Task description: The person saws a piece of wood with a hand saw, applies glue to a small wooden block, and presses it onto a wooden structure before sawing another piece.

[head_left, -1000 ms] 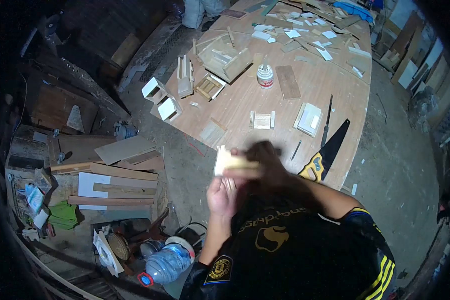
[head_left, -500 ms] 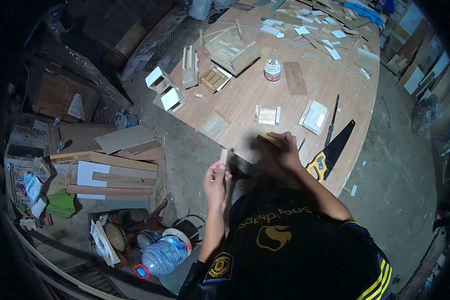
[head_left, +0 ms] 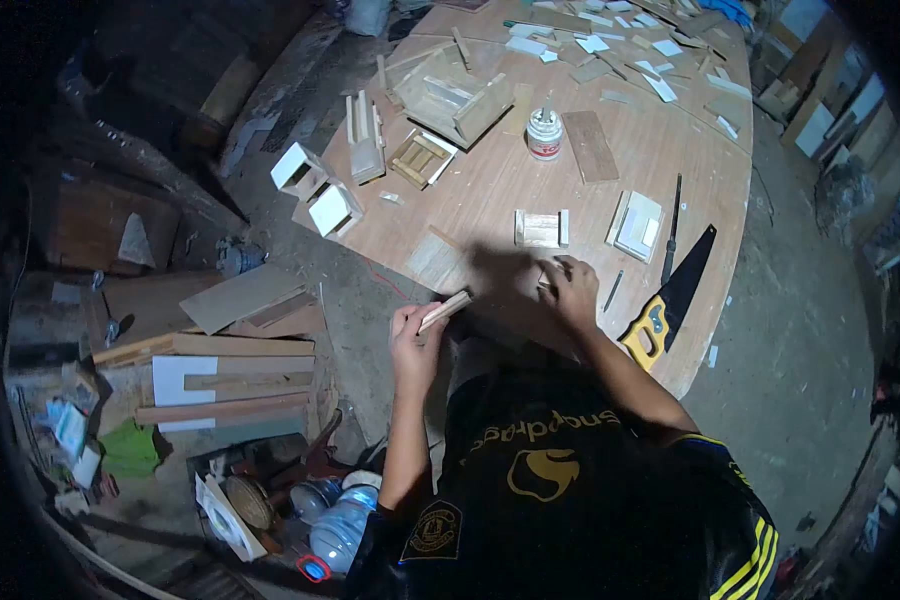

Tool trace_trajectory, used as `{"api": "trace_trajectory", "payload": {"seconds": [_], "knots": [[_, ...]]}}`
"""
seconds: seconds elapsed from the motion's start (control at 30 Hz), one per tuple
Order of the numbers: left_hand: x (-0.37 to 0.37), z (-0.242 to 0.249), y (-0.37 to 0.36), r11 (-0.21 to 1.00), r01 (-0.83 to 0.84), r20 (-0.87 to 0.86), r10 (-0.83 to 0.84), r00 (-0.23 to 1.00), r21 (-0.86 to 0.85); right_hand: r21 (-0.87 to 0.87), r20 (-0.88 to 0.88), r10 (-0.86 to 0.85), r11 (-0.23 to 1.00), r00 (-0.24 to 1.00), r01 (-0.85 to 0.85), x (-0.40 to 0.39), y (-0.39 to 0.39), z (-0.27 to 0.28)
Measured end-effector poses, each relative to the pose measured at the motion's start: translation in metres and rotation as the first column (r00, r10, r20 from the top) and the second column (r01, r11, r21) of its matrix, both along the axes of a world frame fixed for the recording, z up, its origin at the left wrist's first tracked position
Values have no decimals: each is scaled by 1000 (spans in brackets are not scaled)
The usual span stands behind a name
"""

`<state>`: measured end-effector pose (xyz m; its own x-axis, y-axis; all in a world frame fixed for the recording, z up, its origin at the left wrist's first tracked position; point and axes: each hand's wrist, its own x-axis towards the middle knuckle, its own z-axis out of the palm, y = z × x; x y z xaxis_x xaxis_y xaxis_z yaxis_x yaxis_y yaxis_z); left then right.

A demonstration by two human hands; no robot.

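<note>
My left hand (head_left: 416, 332), at the table's near left edge, is closed around a short wooden strip (head_left: 444, 311) that points up and right. My right hand (head_left: 572, 290) rests low over the tabletop with bent fingers around a small wooden piece (head_left: 545, 281), partly hidden by the fingers and shadow. Just beyond it lies a small wooden frame (head_left: 541, 229). A pencil-like dark tool (head_left: 613, 290) lies right of my right hand, near a handsaw (head_left: 675, 298) with a yellow handle.
On the wooden table (head_left: 510, 190) are a glue jar (head_left: 544, 134), a brown board (head_left: 590, 146), a white-topped block (head_left: 635, 225), a long file (head_left: 674, 225), wooden boxes (head_left: 453, 97) and scattered offcuts. Boards (head_left: 240, 365) and water bottles (head_left: 340, 525) are on the floor at left.
My left hand has shifted left, and its strip has tilted from upright to slanting right. My right hand has lowered toward the tabletop. The camera view has shifted slightly.
</note>
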<state>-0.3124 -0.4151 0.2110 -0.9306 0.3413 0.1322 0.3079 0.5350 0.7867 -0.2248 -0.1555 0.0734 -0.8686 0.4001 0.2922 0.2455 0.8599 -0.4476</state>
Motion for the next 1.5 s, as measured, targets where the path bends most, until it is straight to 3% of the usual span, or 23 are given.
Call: {"api": "trace_trajectory", "payload": {"seconds": [0.03,0.07,0.1,0.13,0.2,0.23,0.3,0.33,0.37,0.43,0.5,0.63,0.73,0.83,0.9,1.0,1.13,1.2,1.23,1.3,1.43,1.5], "knots": [[-10,-4,-1,998,45,-28,-46,999,-37,-54,-96,81,995,992,-87,-7,-8,8],[-21,-8,0,996,89,47,-91,995,28,-323,-202,198,911,959,-256,-15,-22,17],[-33,-11,-2,991,130,210,-130,969,11,-538,-340,264,733,903,-417,-26,-37,26],[-50,-24,-7,974,228,180,-224,958,1,-543,-321,238,747,917,-384,-37,-52,54],[-82,-43,-13,935,355,169,-350,921,1,-777,-294,165,533,941,-336,-58,-82,108],[-98,-49,-16,921,389,286,-382,879,37,-781,-273,132,547,953,-300,-67,-86,94],[-135,-66,-21,886,456,419,-444,792,77,-590,59,233,793,971,-154,-91,-99,59],[-152,-82,-23,878,460,457,-465,758,132,-548,-36,141,825,989,-138,-102,-109,58],[-166,-91,-28,875,450,505,-475,721,179,-626,41,96,778,995,-50,-110,-119,48],[-196,-103,-38,820,541,493,-554,671,185,-541,38,40,841,998,-13,-124,-138,35],[-224,-114,-39,759,621,465,-630,622,197,-598,89,0,800,996,53,-137,-156,29],[-250,-130,-46,645,736,405,-741,536,206,-518,89,-262,812,961,269,-146,-191,11],[-262,-141,-45,754,620,692,-567,446,219,-653,119,-331,684,936,325,-152,-201,13],[-267,-150,-40,748,657,723,-507,469,98,-748,103,-428,561,898,353,-158,-205,24],[-267,-155,-36,735,667,732,-523,438,126,-720,158,-331,606,930,338,-152,-204,21],[-268,-167,-34,729,658,790,-510,339,189,-668,175,-382,631,908,394,-146,-212,5],[-274,-169,-34,728,635,801,-529,282,258,-622,159,-480,629,862,465,-144,-222,-13],[-276,-168,-37,687,669,614,-666,423,283,-620,197,-518,592,833,515,-142,-227,-22],[-280,-176,-41,688,670,620,-662,422,279,-596,181,-534,608,826,524,-141,-229,-28],[-289,-195,-52,555,825,488,-753,442,107,-577,164,-546,622,822,529,-141,-232,-34],[-283,-193,-53,631,765,599,-665,446,131,-559,123,-555,647,823,519,-145,-233,-38],[-285,-196,-51,512,859,436,-774,459,3,-543,122,-560,654,820,527,-147,-235,-36]]}}
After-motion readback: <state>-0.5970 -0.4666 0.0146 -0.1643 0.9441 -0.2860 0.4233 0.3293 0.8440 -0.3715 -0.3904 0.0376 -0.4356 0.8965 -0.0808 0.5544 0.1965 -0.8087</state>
